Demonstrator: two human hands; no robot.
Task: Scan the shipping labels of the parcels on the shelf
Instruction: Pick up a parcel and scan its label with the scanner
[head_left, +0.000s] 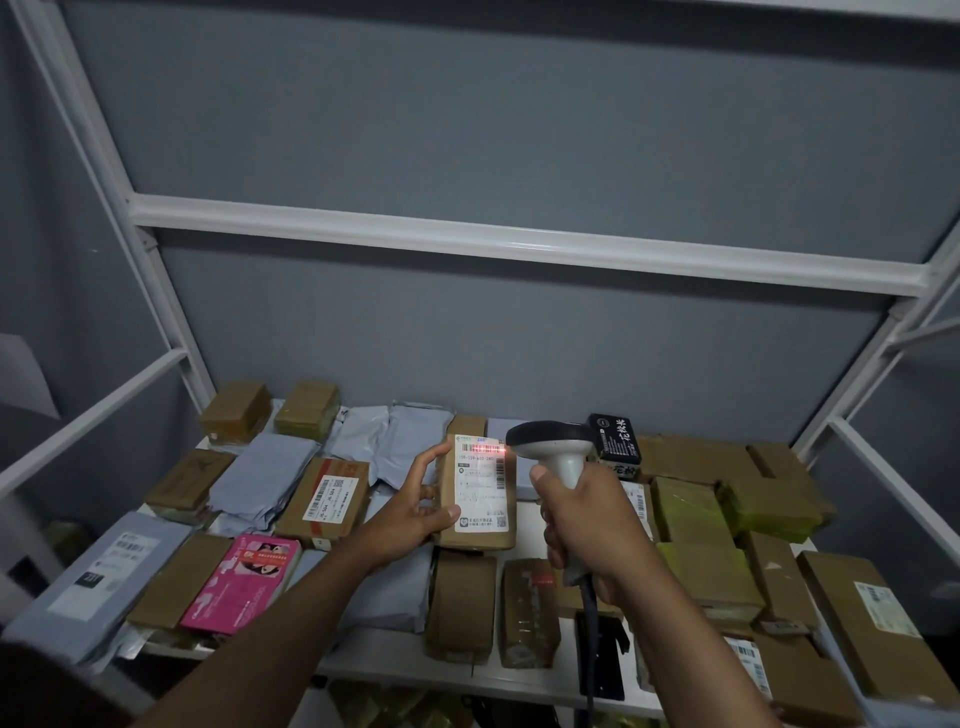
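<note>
A white metal shelf (415, 670) with white uprights and crossbars carries the parcels. At the back left lie two brown boxes (236, 410), with grey mailers (415, 441) beside them. A labelled carton (327, 501) lies left of centre, a pink box (244, 582) in front of it and a large grey labelled mailer (98, 577) at the front left. Yellow-green packets (691, 512) and more brown boxes (852, 623) crowd the right side. A black packet (615, 441) stands near the back. Two brown parcels (462, 603) lie at front centre.
</note>
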